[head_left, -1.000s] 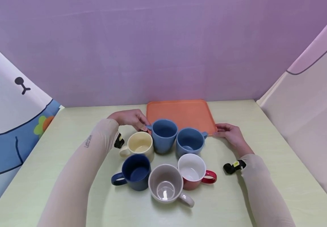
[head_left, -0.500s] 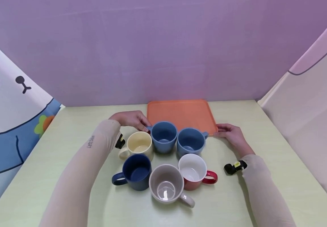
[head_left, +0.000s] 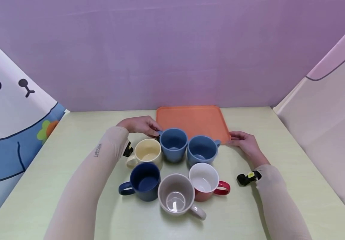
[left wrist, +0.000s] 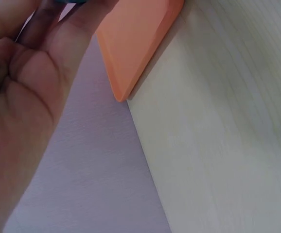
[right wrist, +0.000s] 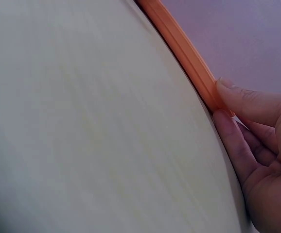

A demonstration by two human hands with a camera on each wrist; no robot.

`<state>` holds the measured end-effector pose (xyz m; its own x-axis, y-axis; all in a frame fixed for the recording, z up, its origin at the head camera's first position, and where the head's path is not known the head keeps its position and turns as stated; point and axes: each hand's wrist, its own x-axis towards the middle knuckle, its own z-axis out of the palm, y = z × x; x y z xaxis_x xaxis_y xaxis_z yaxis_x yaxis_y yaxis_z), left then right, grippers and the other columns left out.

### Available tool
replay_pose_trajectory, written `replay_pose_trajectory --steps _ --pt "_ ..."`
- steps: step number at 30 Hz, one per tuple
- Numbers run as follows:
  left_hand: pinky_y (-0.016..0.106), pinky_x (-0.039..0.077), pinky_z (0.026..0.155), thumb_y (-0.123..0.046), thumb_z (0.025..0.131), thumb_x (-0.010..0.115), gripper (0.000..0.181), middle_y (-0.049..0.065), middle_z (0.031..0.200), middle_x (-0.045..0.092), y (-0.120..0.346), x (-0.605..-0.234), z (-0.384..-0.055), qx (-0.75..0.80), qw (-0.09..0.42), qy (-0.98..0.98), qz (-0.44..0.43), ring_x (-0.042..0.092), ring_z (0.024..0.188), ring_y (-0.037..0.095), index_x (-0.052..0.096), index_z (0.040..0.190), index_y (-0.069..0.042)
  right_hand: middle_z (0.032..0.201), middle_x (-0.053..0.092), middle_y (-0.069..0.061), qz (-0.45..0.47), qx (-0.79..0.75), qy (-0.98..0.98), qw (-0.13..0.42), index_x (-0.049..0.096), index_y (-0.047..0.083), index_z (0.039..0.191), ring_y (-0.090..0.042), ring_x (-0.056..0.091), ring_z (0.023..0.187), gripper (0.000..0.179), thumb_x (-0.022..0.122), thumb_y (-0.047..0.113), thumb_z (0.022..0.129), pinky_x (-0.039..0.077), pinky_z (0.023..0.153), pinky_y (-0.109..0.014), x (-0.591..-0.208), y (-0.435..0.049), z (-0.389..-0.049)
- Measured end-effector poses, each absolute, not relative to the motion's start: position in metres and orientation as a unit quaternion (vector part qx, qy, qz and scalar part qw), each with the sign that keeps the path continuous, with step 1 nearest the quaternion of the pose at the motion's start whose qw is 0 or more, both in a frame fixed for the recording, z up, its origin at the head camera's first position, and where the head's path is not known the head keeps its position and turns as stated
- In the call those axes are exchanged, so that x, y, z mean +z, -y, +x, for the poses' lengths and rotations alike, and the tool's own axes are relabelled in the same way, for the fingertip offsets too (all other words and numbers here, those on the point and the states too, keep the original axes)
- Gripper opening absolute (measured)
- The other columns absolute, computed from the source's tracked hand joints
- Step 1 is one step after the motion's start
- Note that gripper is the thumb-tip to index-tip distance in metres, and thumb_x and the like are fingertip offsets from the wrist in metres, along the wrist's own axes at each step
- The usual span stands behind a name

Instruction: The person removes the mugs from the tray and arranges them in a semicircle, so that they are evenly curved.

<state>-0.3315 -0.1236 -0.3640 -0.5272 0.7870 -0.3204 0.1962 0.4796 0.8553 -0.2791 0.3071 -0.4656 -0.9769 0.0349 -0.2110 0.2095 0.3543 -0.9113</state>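
Note:
Fingers of my left hand [head_left: 142,126] pinch the handle of a medium-blue mug [head_left: 173,145], which stands upright at the near edge of the orange tray [head_left: 190,118]. In the left wrist view only a sliver of that mug shows past the fingers. On the other side, my right hand [head_left: 245,144] holds the tray's near right corner; the right wrist view has the thumb [right wrist: 247,102] and a finger on the orange rim [right wrist: 189,56]. A second medium-blue mug [head_left: 201,155], handle toward the right, stands between the first one and the right hand.
Close in front are a cream mug [head_left: 147,156], a dark blue mug [head_left: 145,186], a grey mug [head_left: 176,200] and a red mug with a white inside [head_left: 203,186]. A purple backdrop [head_left: 172,56] rises right behind the tray and the pale table [head_left: 88,123].
The medium-blue mug in my left hand has come down slightly, its rim lower than a second ago. My right hand has stayed at the tray corner; the other mugs have not moved.

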Motion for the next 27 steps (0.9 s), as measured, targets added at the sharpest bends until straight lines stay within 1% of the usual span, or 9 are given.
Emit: replay_pose_trajectory --steps 3,7,9,11,14,18,22,24,27 --pt "0.037 0.052 0.095 0.001 0.098 0.056 0.03 0.014 0.117 0.069 0.123 -0.365 -0.331 0.405 0.359 -0.783 0.306 0.065 0.102 0.018 0.064 0.127 0.006 0.137 0.056 -0.022 0.073 -0.562 -0.82 0.076 0.052 0.001 0.142 -0.029 0.055 0.121 0.055 0.072 0.012 0.092 0.044 0.105 -0.035 -0.466 -0.307 -0.28" --pt "0.037 0.053 0.094 0.002 0.098 0.057 0.031 0.015 0.118 0.069 0.124 -0.366 -0.332 0.402 0.322 -0.797 0.314 0.064 0.102 0.021 0.063 0.127 0.006 0.136 0.057 -0.023 0.068 -0.562 -0.821 0.073 0.053 0.0 0.141 -0.02 0.059 0.112 0.055 0.073 0.012 0.091 0.049 0.09 -0.018 -0.466 -0.308 -0.28" --pt "0.036 0.052 0.094 0.002 0.097 0.058 0.032 0.015 0.121 0.068 0.126 -0.365 -0.333 0.395 0.301 -0.807 0.319 0.064 0.106 0.022 0.063 0.128 0.006 0.136 0.057 -0.024 0.064 -0.564 -0.82 0.073 0.052 -0.001 0.141 -0.016 0.06 0.108 0.055 0.073 0.012 0.091 0.049 0.085 -0.013 -0.466 -0.307 -0.28" --pt "0.036 0.051 0.094 -0.001 0.096 0.06 0.034 0.016 0.125 0.066 0.128 -0.364 -0.333 0.382 0.287 -0.819 0.318 0.062 0.112 0.024 0.063 0.129 0.005 0.136 0.057 -0.025 0.061 -0.567 -0.819 0.071 0.052 -0.001 0.141 -0.014 0.06 0.105 0.055 0.073 0.011 0.091 0.049 0.082 -0.012 -0.467 -0.307 -0.28" --pt "0.037 0.051 0.097 -0.005 0.096 0.062 0.036 0.017 0.13 0.064 0.13 -0.362 -0.332 0.37 0.288 -0.832 0.297 0.059 0.119 0.027 0.061 0.131 0.006 0.135 0.057 -0.026 0.056 -0.566 -0.819 0.068 0.052 -0.002 0.141 -0.009 0.061 0.101 0.055 0.073 0.01 0.091 0.049 0.082 -0.011 -0.467 -0.308 -0.281" --pt "0.043 0.05 0.099 -0.013 0.099 0.061 0.039 0.017 0.132 0.062 0.133 -0.361 -0.33 0.353 0.297 -0.848 0.26 0.06 0.12 0.029 0.059 0.134 0.005 0.134 0.058 -0.026 0.052 -0.565 -0.821 0.062 0.053 -0.003 0.14 -0.003 0.061 0.096 0.055 0.073 0.009 0.09 0.049 0.081 -0.011 -0.469 -0.309 -0.283" --pt "0.049 0.048 0.1 -0.017 0.101 0.057 0.041 0.019 0.133 0.061 0.142 -0.363 -0.328 0.322 0.296 -0.868 0.237 0.059 0.121 0.033 0.057 0.136 0.004 0.133 0.059 -0.023 0.053 -0.566 -0.821 0.059 0.054 -0.003 0.139 -0.002 0.06 0.096 0.054 0.073 0.01 0.09 0.048 0.082 -0.011 -0.47 -0.311 -0.283" --pt "0.05 0.047 0.101 -0.017 0.101 0.057 0.04 0.019 0.132 0.062 0.148 -0.367 -0.326 0.289 0.273 -0.885 0.244 0.059 0.121 0.033 0.058 0.135 0.004 0.135 0.058 -0.023 0.056 -0.567 -0.819 0.06 0.053 -0.003 0.139 -0.001 0.058 0.097 0.053 0.072 0.01 0.091 0.048 0.083 -0.011 -0.471 -0.312 -0.282" --pt "0.049 0.047 0.1 -0.015 0.1 0.056 0.036 0.019 0.128 0.064 0.156 -0.373 -0.32 0.233 0.222 -0.908 0.268 0.06 0.118 0.035 0.062 0.129 0.005 0.14 0.053 -0.024 0.063 -0.58 -0.81 0.067 0.051 -0.003 0.141 0.001 0.057 0.096 0.053 0.069 0.013 0.094 0.048 0.085 -0.012 -0.472 -0.314 -0.28"
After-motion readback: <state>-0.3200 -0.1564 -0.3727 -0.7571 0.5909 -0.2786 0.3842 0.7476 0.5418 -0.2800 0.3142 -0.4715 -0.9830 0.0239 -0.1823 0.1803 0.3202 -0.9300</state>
